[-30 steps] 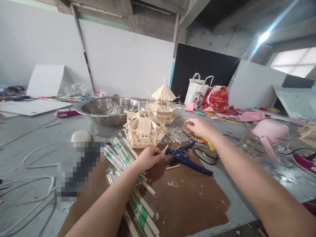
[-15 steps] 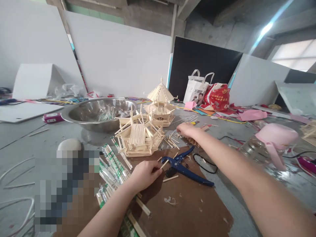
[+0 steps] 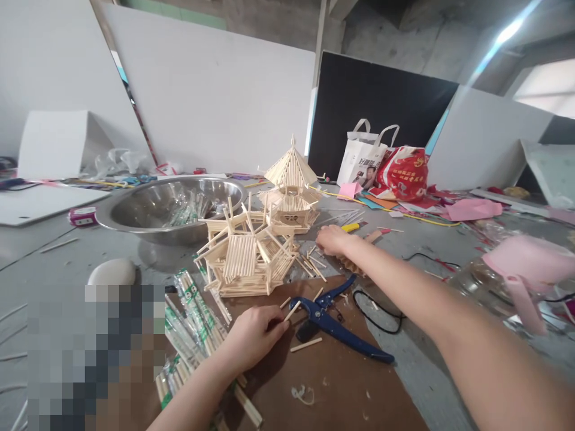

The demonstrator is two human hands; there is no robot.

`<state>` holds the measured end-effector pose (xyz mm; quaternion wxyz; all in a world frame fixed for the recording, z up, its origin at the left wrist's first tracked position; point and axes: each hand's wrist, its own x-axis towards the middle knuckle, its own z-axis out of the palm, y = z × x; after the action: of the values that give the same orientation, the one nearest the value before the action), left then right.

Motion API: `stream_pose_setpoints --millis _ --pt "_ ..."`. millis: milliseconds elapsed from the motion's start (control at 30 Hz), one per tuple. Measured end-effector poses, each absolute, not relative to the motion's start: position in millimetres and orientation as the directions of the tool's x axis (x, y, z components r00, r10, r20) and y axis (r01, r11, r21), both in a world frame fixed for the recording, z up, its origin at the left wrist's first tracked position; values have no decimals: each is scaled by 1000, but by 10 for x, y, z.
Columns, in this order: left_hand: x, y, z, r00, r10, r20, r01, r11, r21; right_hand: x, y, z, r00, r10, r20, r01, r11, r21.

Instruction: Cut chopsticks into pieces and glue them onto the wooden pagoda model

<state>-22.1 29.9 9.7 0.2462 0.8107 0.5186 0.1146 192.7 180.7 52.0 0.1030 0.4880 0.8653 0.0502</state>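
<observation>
My left hand (image 3: 257,333) is closed in a pinch on a short wooden stick (image 3: 293,310), beside the jaws of a blue pipe cutter (image 3: 344,330) lying on a brown board (image 3: 354,389). My right hand (image 3: 332,240) reaches out past the cutter, fingers curled down at a scatter of cut stick pieces (image 3: 313,267); the fingertips are partly hidden, so what they grip does not show. Between and beyond the hands stand an open-topped stick model (image 3: 245,257) and a roofed stick pavilion (image 3: 291,173). One loose cut stick (image 3: 306,345) lies on the board.
Wrapped chopsticks (image 3: 197,311) lie by my left forearm. A steel basin (image 3: 121,224) holds more packets. A yellow utility knife (image 3: 351,227) and a black cord (image 3: 399,320) are near my right arm. A pink-lidded jar (image 3: 525,263) stands at right, bags (image 3: 399,173) behind.
The view has shifted slightly. My right hand stays at the cut pieces with its fingers lower and more curled. My left hand keeps its stick near the cutter.
</observation>
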Motion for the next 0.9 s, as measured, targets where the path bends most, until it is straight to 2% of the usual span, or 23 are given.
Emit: stream_pose_setpoints --millis 233,400,600,900 --pt "-197 295 147 422 901 -94 785 -312 536 2065 1749 648 -526 828 -194 834 457 -308" --pt "-195 302 146 430 897 -106 790 -316 526 2055 1718 578 -511 798 -318 797 303 -522" --pt "-196 306 141 409 906 -108 782 -287 554 2072 1669 561 -509 767 -390 779 218 -588" --pt "-209 314 104 436 896 -87 770 -322 551 2156 1536 549 -501 773 -390 808 255 -532"
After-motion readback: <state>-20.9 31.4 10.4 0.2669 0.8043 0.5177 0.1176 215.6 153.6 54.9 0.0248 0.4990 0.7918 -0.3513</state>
